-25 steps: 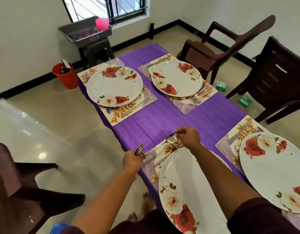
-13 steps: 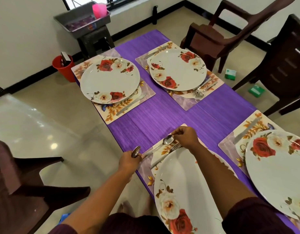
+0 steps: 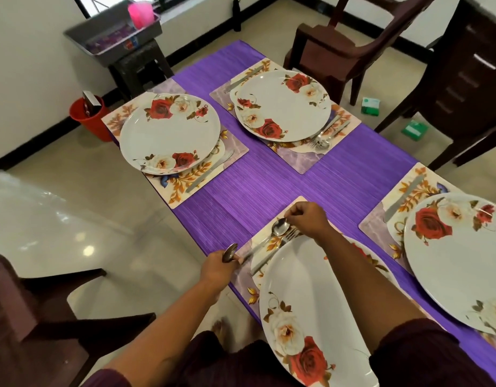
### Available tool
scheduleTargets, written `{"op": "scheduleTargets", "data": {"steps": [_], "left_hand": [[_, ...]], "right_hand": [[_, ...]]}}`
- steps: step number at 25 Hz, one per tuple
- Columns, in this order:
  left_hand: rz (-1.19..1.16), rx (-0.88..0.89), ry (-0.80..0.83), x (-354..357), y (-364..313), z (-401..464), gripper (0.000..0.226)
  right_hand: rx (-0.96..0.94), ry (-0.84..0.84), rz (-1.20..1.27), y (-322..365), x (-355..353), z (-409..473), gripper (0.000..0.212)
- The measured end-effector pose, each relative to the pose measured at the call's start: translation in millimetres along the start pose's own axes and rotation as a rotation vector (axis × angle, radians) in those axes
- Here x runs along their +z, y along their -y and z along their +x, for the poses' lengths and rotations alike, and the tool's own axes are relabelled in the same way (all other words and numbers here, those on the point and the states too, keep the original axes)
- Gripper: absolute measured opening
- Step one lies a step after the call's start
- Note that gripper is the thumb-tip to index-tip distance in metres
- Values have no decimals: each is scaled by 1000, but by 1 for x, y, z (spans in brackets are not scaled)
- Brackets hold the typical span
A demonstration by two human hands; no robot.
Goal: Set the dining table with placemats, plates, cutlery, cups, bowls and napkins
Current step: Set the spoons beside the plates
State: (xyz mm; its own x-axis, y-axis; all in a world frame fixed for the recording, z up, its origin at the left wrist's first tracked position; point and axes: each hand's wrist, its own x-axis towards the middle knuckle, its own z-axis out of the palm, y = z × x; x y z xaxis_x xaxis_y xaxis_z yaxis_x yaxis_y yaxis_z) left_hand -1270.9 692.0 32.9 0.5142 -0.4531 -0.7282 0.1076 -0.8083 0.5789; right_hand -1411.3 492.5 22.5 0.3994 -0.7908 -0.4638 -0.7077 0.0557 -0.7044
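Cutlery is being laid at the near setting. The right hand (image 3: 308, 220) pinches the tip of a spoon (image 3: 279, 227) with curled fingers, lowering it onto the placemat (image 3: 265, 241) beside a fork (image 3: 288, 236) and the near plate (image 3: 311, 289). The left hand (image 3: 217, 268), off the desk (image 3: 269, 185) edge, grips another spoon (image 3: 230, 252). Next, I judge, comes letting go and aligning the spoon with the fork. Compared with a second ago both hands keep their hold; the view has tilted down

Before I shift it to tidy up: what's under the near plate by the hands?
The near plate lies on a floral placemat, whose left edge and far corner show. A fork and spoon lie beside it. The mat's middle is covered.
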Motion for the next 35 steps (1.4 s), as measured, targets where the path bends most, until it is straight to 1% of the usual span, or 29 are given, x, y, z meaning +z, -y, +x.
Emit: {"op": "scheduleTargets", "data": {"steps": [2,4,6,8,9,11,13,14,15,17,18,20,23,27,29,33,35], "left_hand": [[-14,-20,12,-3,0,2,7],[-68,-33,9,-8,-3,2,6],[-200,-40,22,-20,-10,2,7],[-321,-34,77,-35,-22,6,8],[-365,-20,116,-43,-28,9,11],[-430,24,186,-57,-43,17,17],[-468,91,213,-80,-57,34,23],[-482,118,215,-94,-64,44,30],[-502,138,218,-112,-69,54,37],[-534,183,226,-152,-78,76,44],[-543,201,236,-172,-81,86,42],[-563,212,248,-214,-84,111,33],[-551,199,203,-277,-82,148,19],[-556,222,137,-337,-80,180,15],[-565,239,103,-360,-84,195,15],[-605,255,47,-394,-103,237,18],[-621,240,24,-406,-120,257,16]], "right_hand": [[9,-7,19,0,-2,0,14],[24,-65,131,0,-6,2,13],[-4,-139,212,10,-5,4,14],[-85,-180,209,30,9,8,13],[-127,-162,222,45,20,10,12],[-194,-16,249,77,47,13,14],[-270,162,158,117,79,19,18],[-314,207,88,137,94,23,16],[-342,204,45,154,110,29,12],[-345,148,74,184,140,42,7],[-319,124,115,196,153,49,5],[-279,69,135,222,178,66,3],[-310,-64,112,269,212,99,1],[-316,-177,53,324,233,137,8],[-317,-202,53,348,240,155,10],[-348,-186,-32,390,250,197,8],[-336,-182,-29,405,252,220,7]]}}
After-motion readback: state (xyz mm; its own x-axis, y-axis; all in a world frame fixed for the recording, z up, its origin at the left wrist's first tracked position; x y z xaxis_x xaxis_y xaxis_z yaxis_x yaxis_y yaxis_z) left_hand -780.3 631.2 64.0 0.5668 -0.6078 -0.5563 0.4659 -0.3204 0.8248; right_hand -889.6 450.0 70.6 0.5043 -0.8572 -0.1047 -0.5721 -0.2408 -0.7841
